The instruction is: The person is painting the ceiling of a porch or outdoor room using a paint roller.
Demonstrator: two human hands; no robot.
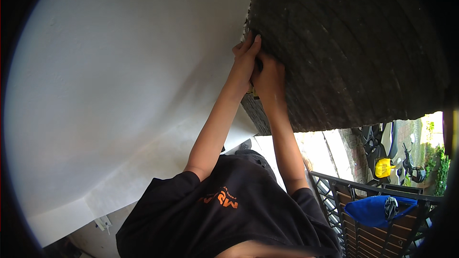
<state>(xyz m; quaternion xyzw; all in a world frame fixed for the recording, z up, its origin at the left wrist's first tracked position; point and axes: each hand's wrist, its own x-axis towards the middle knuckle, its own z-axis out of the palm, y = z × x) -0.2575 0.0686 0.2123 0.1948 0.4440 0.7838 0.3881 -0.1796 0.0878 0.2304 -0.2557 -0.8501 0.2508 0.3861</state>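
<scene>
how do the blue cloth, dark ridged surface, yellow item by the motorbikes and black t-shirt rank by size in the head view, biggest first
1. Dark ridged surface
2. Black t-shirt
3. Blue cloth
4. Yellow item

This is apparent size only; the shirt's nearness enlarges it.

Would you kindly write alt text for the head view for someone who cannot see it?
A person's left hand and right hand are close together where a dark ridged surface borders a pale wall; their grip is unclear. Lower right, a blue cloth hangs on a railing.
</scene>
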